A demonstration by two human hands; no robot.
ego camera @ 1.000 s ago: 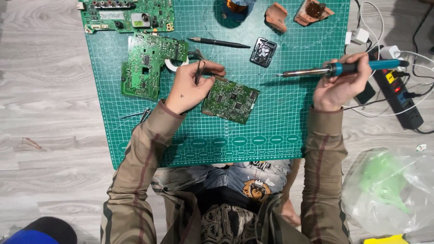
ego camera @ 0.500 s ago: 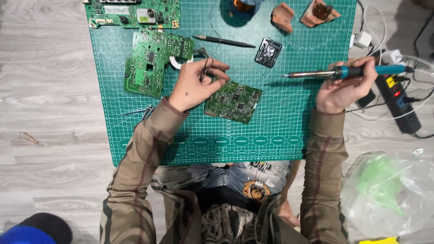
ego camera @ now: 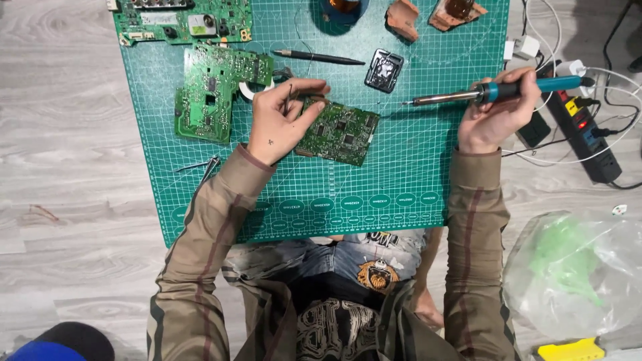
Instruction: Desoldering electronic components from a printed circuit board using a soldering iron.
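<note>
Grey wood-plank floor [ego camera: 73,134] carries the whole setup. On it lies a large green gridded cutting mat [ego camera: 401,167]. Right of the mat, low in the view: a crumpled clear plastic bag with green contents [ego camera: 575,267]. A black power strip with a red lit switch [ego camera: 588,134] sits just off the mat's right edge, white cables around it.

Along the mat's top-left edge: a long green circuit board with metal connectors [ego camera: 180,17]; below it an L-shaped green circuit board [ego camera: 214,90].

A small rectangular green circuit board [ego camera: 341,130] lies near mat centre, tilted. Left hand [ego camera: 277,120] rests on its left edge, fingers pinched narrow around a thin dark wire-like piece held upright; what it is cannot be told.

Right hand [ego camera: 495,117] is closed around the blue-handled soldering iron [ego camera: 495,90], held roughly level, metal tip pointing left, apart from the small board.

Above the small board: a slim black pen-like tool [ego camera: 317,57] and a small shiny black square tin [ego camera: 384,70]. Metal tweezers [ego camera: 200,165] lie near the left sleeve.
</note>
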